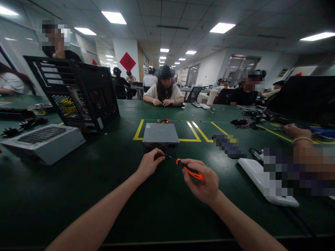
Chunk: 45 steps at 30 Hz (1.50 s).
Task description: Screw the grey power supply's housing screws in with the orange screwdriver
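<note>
A grey computer power supply unit [161, 132] rests on the green table in front of me, its fan side facing me and coloured wires showing behind it. My right hand [202, 179] is closed round the handle of an orange and black screwdriver [194, 173]. The screwdriver's thin shaft points left, toward the lower front of the unit. There my left hand [151, 164] has its fingers pinched together by the tip, close against the fan side. Whatever lies between those fingertips is too small to make out.
Left of me stand a second power supply [47, 141] and an open black computer case [78, 94]. At right lie a white power bank-like slab [261, 181], cables [248, 122] and a co-worker's arm [300, 136]. Another person [166, 90] sits opposite. Yellow tape [193, 130] marks the table.
</note>
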Each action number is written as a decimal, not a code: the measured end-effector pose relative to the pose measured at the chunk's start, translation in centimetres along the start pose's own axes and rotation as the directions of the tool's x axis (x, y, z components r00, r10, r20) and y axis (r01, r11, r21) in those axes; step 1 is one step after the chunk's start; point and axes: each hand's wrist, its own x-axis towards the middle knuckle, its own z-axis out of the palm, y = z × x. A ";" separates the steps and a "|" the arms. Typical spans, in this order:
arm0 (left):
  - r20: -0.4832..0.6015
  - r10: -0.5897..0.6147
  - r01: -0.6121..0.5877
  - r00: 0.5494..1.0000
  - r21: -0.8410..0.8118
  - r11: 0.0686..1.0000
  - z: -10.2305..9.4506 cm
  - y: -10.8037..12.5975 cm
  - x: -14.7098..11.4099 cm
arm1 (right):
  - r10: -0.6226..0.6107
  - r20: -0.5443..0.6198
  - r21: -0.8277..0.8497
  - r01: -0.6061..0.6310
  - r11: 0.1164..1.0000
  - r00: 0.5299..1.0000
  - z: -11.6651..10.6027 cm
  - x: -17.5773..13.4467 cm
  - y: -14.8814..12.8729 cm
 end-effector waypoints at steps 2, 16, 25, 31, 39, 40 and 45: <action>-0.001 0.018 -0.018 1.000 0.000 1.000 -0.1 0.2 -0.1 | 0.019 -0.010 0.020 -0.019 1.000 1.000 0.0 -0.1 -0.1; -0.006 0.151 -0.148 0.989 0.161 0.976 -0.1 0.4 -0.2 | -0.005 -0.026 0.053 0.006 0.999 1.000 0.0 0.1 0.0; 0.030 0.198 -0.199 0.980 0.236 0.951 0.0 0.2 -0.2 | 0.003 -0.034 0.052 -0.001 0.999 0.999 0.2 0.0 -0.1; 0.053 0.215 -0.221 0.975 0.255 0.941 0.1 -0.2 -0.1 | -0.022 -0.025 0.042 0.023 0.999 0.999 0.1 0.1 -0.1; 0.089 0.212 -0.229 0.973 0.281 0.932 0.1 0.1 -0.2 | -0.022 -0.030 0.042 0.024 0.999 0.999 0.2 -0.1 0.0; 0.093 0.213 -0.231 0.973 0.279 0.932 0.1 0.1 -0.3 | -0.020 -0.030 0.043 0.021 0.999 0.999 0.2 -0.1 0.0; 0.116 0.210 -0.233 0.971 0.256 0.938 0.1 0.2 -0.5 | -0.008 -0.035 0.044 0.010 0.999 0.999 0.1 0.1 -0.1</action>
